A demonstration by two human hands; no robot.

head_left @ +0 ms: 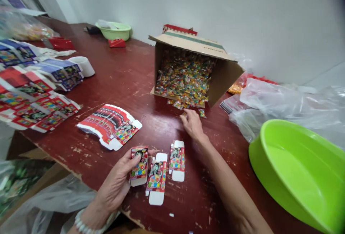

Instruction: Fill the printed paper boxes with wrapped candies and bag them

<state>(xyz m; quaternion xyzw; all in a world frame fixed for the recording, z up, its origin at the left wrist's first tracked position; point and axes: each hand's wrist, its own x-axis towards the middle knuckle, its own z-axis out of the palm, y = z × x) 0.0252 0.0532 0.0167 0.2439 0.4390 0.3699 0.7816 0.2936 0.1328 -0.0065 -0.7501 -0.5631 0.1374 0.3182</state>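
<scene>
Stacks of red-and-white printed card (39, 101) are lying at the far left of a scuffed, dark red tabletop (126, 72), with stacks of blue-and-white printed card (60, 69) sitting just behind. A white, hollow cylinder (85, 67), its material unclear, is resting just beside the blue stacks. A fan of overlapping, flat red-and-white card cartons (107, 124) is lying nearer the person, while a pale green, round plastic basin (117, 33) is standing well back by the wall. The left hand (118, 176), wearing a pale beaded bracelet (84, 225), is gripping a small red printed card carton (141, 169), its thumb pressing on the front face. A flat red carton with white end flaps (156, 178) is lying just beside it, and a second flat carton (177, 157) is lying further right. Behind, a brown cardboard box (226, 78) is lying with its open mouth facing the person, holding heaped, small multicoloured wrapped pieces (185, 74). The right hand (192, 122) is keeping its fingers partly curled by loose pieces at the mouth; whether it is pinching one cannot be told. Crumpled clear plastic sheeting (285, 97) and a bright green, smooth plastic basin (258, 162) are occupying the far right.
</scene>
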